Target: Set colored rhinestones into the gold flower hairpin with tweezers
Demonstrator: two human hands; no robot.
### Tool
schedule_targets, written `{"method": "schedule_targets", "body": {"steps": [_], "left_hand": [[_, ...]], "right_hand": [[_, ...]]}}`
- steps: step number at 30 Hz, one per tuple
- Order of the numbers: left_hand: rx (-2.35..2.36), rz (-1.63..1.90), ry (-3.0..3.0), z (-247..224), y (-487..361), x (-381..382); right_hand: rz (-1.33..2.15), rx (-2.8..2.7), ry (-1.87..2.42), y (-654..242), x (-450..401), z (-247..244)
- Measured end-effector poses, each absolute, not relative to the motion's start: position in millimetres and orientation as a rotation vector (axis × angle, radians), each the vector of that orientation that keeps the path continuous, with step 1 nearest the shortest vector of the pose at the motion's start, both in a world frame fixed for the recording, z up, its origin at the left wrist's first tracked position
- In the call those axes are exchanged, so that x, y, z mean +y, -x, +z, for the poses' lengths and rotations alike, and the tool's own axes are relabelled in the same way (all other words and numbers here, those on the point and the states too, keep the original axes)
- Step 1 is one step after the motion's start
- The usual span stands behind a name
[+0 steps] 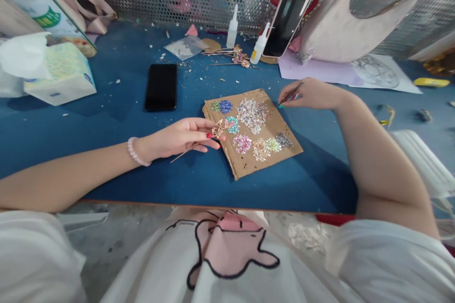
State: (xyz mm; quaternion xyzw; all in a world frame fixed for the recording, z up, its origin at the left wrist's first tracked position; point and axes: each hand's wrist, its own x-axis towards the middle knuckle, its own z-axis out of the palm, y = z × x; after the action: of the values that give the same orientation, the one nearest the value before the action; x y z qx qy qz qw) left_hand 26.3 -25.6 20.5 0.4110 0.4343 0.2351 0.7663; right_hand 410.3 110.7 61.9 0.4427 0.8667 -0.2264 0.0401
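My left hand (183, 138) pinches a gold flower-like hairpin (218, 129) over the left edge of a cardboard piece (249, 166); its thin stem points down to the left. On the cardboard lie several piles of small rhinestones, among them a large silvery pile (253, 114), a blue one (225, 106), a pink one (242, 143) and a champagne one (261, 149). Just past the cardboard's upper right edge, my right hand (297, 94) is closed on thin dark tweezers (291, 92), their tip low near the fingertips.
A black phone (161, 87) lies behind my left hand. Further back are a plastic bag (186, 47), several gold hairpins (237, 56), glue bottles (232, 28) and a propped phone (287, 22). A tissue box (60, 75) stands left, a white device (424, 163) right.
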Motion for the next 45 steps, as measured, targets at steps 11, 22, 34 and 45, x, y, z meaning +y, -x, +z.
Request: {"method": "schedule_targets", "body": {"steps": [11,22,34,45], "left_hand": [[0.903,0.479,-1.004,17.5,-23.7,-25.8],[0.914,0.48,-1.003,17.6,-24.4,-26.9],[0.915,0.472,-1.032,19.3,-25.0,-27.6],[0.906,0.48,-1.017,19.6,-25.5,-27.7]], "right_hand": [[-0.882,2.924,-1.112,-373.4,66.5,81.0],[-1.056,2.951,-0.735,-330.1,30.2,61.9],[-0.991,2.994,-0.696,-330.4,29.0,57.3],[-0.972,2.965,-0.755,-329.3,29.1,58.7]]}}
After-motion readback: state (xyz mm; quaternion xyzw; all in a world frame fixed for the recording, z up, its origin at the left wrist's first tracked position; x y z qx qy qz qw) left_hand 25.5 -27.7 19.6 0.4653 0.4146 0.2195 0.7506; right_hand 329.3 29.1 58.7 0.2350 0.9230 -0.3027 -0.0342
